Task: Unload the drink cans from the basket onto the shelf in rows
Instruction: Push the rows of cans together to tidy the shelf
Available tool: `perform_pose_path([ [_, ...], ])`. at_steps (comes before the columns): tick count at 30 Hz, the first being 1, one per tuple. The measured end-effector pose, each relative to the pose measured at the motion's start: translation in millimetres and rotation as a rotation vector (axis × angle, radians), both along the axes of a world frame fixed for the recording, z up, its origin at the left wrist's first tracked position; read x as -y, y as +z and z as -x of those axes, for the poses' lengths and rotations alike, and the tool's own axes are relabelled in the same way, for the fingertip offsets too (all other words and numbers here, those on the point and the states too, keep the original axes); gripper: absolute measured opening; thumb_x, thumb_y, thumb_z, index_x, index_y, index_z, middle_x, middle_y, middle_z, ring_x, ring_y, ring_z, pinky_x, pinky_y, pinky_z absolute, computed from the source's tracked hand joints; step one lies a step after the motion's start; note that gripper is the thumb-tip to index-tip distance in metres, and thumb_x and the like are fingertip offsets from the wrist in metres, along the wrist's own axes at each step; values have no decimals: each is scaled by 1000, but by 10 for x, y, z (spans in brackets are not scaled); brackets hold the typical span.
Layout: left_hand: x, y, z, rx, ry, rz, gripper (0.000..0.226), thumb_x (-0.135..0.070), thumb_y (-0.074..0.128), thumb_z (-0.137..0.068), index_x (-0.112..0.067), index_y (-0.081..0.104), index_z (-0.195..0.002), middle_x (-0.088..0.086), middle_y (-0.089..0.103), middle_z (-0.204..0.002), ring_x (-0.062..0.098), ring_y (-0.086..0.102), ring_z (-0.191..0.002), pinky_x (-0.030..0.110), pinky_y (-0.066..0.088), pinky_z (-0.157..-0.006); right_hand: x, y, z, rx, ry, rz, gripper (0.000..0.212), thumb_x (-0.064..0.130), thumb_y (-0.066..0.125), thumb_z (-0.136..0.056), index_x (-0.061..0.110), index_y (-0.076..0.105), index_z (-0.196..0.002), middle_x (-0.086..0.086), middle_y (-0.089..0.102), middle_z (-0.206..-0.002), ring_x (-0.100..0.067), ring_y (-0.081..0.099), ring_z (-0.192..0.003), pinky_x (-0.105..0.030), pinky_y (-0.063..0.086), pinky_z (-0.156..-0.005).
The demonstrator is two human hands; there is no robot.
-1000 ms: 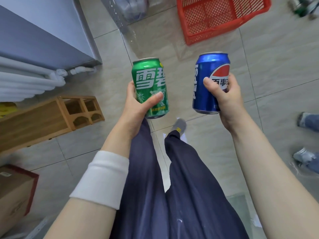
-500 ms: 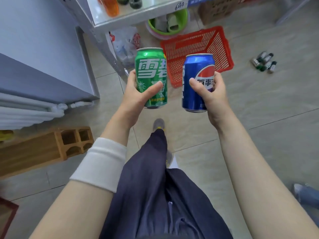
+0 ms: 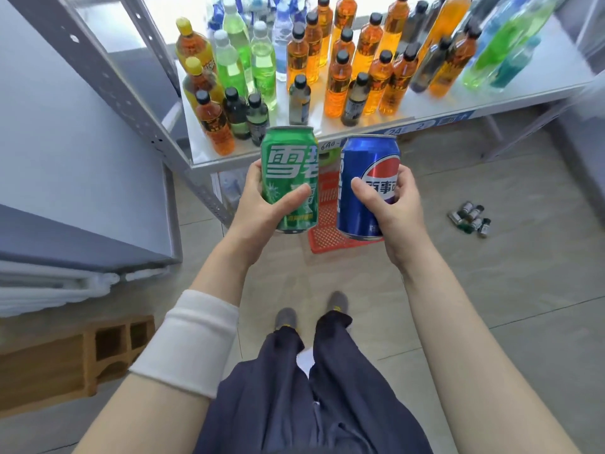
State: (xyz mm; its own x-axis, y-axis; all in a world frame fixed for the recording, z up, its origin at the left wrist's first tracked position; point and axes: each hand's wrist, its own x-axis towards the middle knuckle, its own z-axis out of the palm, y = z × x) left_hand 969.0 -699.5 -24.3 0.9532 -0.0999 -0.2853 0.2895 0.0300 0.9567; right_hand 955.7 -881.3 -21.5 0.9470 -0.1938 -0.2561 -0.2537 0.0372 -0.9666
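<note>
We hold two cans upright, side by side, in front of the shelf [image 3: 425, 108] edge. Left hand [image 3: 258, 204] fingers wrap the green can [image 3: 289, 168], thumb across its front. Right hand [image 3: 397, 208] grips the blue can [image 3: 368, 188] the same way. Red basket [image 3: 329, 224] sits on the floor behind the cans, under the shelf. Shelf carries bottles [image 3: 337, 80] in rows.

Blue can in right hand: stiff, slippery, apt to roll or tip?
Likely rigid: the right hand wraps the blue can with no visible denting. Glossy wall, so probably slippery under a loose grip. Round body would likely roll if laid sideways; upright on the flat shelf it should stand.
</note>
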Motion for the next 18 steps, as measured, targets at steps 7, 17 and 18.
perform_pose_path([
  [7,341,359,-574,117,64,-11,69,-32,73,-66,-24,38,-125,-8,62,-113,2,64,-99,20,53,-77,339,388,-785,126,135,23,63,36,74,-66,14,47,-118,3,62,-99,-9,62,-91,-25,51,-80],
  [17,352,910,-1086,233,210,-62,88,-48,69,-56,-25,34,-133,-2,60,-120,15,59,-112,42,49,-95,367,977,-1513,285,353,74,62,43,64,-69,14,45,-121,9,56,-94,9,57,-79,-8,45,-69],
  [18,310,957,-1138,244,219,-65,85,-48,69,-56,-27,35,-131,-5,61,-118,14,60,-110,42,49,-95,328,1040,-1568,298,364,71,58,42,64,-70,15,46,-119,8,57,-94,8,57,-79,-9,45,-69],
])
